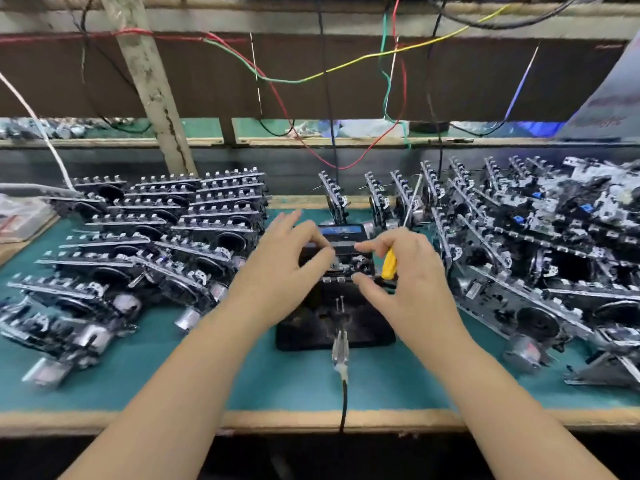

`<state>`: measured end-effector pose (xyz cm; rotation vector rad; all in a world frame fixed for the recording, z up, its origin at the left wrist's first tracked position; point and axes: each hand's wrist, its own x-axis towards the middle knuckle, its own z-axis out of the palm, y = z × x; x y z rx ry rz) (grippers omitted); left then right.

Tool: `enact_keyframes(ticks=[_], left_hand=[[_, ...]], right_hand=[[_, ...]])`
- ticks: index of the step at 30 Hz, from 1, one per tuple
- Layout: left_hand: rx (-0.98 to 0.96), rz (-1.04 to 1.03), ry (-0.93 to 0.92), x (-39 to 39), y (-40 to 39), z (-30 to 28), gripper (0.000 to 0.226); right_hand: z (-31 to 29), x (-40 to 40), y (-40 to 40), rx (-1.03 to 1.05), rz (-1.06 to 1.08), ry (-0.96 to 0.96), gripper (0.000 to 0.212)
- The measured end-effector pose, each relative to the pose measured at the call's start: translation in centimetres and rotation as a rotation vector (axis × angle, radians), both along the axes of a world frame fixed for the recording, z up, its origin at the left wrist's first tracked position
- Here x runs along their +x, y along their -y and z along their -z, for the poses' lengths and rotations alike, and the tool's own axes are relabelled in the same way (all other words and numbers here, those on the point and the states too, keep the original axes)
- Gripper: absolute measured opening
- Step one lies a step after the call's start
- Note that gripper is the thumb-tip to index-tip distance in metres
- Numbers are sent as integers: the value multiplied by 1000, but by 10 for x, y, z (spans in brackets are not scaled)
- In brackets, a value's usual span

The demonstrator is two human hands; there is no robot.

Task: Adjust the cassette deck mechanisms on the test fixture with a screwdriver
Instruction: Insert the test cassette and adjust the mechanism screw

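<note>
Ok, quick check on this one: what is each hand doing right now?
Left hand: fingers curled onto the cassette mechanism on the test fixture, gripping it.
Right hand: holds the yellow-handled screwdriver, fingertips also at the mechanism.

The right hand (408, 271) covers most of the yellow screwdriver (389, 264); its tip is hidden. Mechanisms far left of the left hand (287, 261) are blurred.
</note>
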<state>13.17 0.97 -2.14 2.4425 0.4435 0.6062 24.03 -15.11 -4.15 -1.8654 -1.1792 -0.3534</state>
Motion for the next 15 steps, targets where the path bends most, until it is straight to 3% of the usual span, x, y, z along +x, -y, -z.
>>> enact_keyframes(ticks=[5,9,11,15], left_hand=[[206,5,-326,33,-21,-43,36],[567,110,-411,40,-29,-58,56],[653,99,-347,37,-29,-55,52],[413,107,-9,24,-25,-55,49]], right_hand=[[0,-2,14,-26,-74,-93,45],[0,1,20,-90,-91,-127,56],[-1,2,20,-67,-94,-157,59],[-19,0,9,32,-180,-158,52]])
